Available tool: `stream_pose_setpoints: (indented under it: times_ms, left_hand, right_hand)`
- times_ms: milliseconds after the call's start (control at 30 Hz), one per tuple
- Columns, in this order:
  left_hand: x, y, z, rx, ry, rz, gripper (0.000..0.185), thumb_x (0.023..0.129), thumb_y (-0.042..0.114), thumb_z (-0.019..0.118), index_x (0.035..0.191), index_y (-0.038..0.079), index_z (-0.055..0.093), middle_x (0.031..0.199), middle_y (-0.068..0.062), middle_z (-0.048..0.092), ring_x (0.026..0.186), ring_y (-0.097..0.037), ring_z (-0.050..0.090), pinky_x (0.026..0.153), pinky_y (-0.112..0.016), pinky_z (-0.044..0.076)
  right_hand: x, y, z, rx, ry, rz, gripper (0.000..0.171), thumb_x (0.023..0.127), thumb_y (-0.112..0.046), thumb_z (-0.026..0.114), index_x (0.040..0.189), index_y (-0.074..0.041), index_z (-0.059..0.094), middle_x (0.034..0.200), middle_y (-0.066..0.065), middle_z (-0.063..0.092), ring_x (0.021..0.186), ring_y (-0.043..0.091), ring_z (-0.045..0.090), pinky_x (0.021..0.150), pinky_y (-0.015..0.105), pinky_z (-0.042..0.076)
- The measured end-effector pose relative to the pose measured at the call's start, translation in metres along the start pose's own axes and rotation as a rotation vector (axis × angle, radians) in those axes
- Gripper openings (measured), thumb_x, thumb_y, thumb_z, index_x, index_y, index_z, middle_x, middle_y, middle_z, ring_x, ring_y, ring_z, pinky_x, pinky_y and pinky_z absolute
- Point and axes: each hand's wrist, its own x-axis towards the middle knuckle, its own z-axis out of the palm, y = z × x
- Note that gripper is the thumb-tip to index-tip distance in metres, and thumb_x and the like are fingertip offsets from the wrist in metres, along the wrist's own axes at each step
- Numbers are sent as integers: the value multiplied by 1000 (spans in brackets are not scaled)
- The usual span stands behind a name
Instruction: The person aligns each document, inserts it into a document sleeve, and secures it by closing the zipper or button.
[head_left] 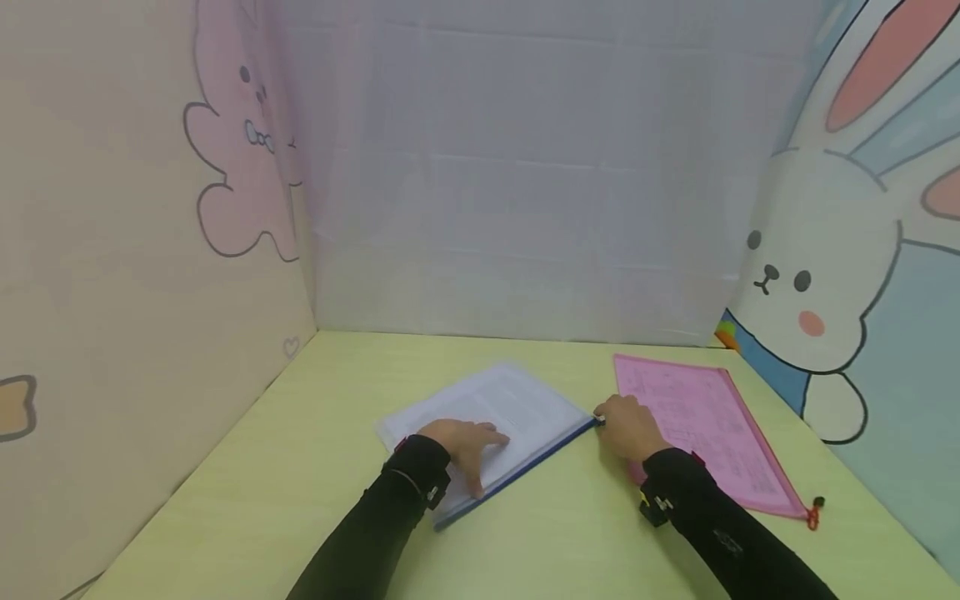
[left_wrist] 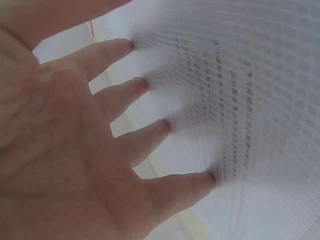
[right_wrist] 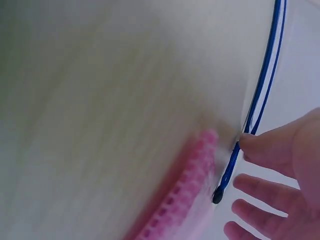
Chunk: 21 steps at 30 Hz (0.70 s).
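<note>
A translucent white mesh zipper pouch (head_left: 517, 392) with printed paper inside lies slanted on the table, its blue zipper edge (head_left: 525, 468) toward the person. My left hand (head_left: 459, 443) rests on the pouch with fingers spread; in the left wrist view its fingertips (left_wrist: 161, 126) press into the mesh. At the pouch's right corner, my right hand (head_left: 630, 427) pinches the blue zipper (right_wrist: 260, 90) at its end. Two blue strands part above the thumb in the right wrist view, and a dark-tipped blue pull cord (right_wrist: 227, 172) hangs below it. The slider itself is hidden.
A pink mesh pouch (head_left: 697, 425) with printed sheets lies at the right, partly behind the right hand and forearm. Its red zipper pull (head_left: 813, 513) sticks out at the near corner. Walls with cartoon drawings and a pale curtain (head_left: 517, 183) border the yellow table (head_left: 300, 500).
</note>
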Motion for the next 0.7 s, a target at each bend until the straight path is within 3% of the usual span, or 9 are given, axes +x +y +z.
stream_pose_setpoints:
  times_ms: [133, 233, 367, 567, 700]
  left_hand:
    - [-2, -4, -3, 24, -23, 27, 87, 77, 34, 89, 152, 39, 46, 164, 8, 33, 152, -23, 27, 116, -52, 32]
    - [-3, -5, -4, 25, -25, 30, 86, 77, 34, 89, 152, 39, 47, 164, 9, 33, 152, -24, 27, 115, -53, 32]
    - [-2, -5, -3, -10, -27, 28, 86, 77, 32, 89, 151, 39, 48, 164, 8, 33, 152, -24, 25, 117, -53, 30]
    - [0, -5, -1, -44, -31, -15, 87, 76, 31, 90, 151, 40, 48, 164, 10, 33, 152, -23, 26, 117, -53, 29]
    - [1, -6, -1, -41, -34, -38, 88, 76, 31, 90, 152, 41, 47, 164, 12, 32, 152, -22, 26, 117, -54, 29]
  right_hand:
    - [3, 0, 1, -14, -43, 10, 5, 85, -1, 67, 82, -2, 71, 81, 11, 68, 76, 30, 63, 68, 51, 52]
    - [4, 1, 3, -80, -39, -18, 13, 82, 0, 68, 72, -3, 61, 72, 10, 60, 69, 28, 59, 64, 49, 52]
    - [5, 2, 1, -139, -63, -72, 12, 80, 2, 68, 74, -1, 59, 73, 12, 58, 71, 31, 59, 66, 51, 54]
    - [11, 4, -10, 12, -158, -21, 7, 86, 3, 63, 84, 0, 56, 76, 10, 58, 70, 25, 55, 67, 43, 50]
    - [15, 4, -14, 112, -144, 15, 7, 84, 6, 60, 89, 6, 56, 80, 14, 61, 75, 29, 61, 72, 46, 54]
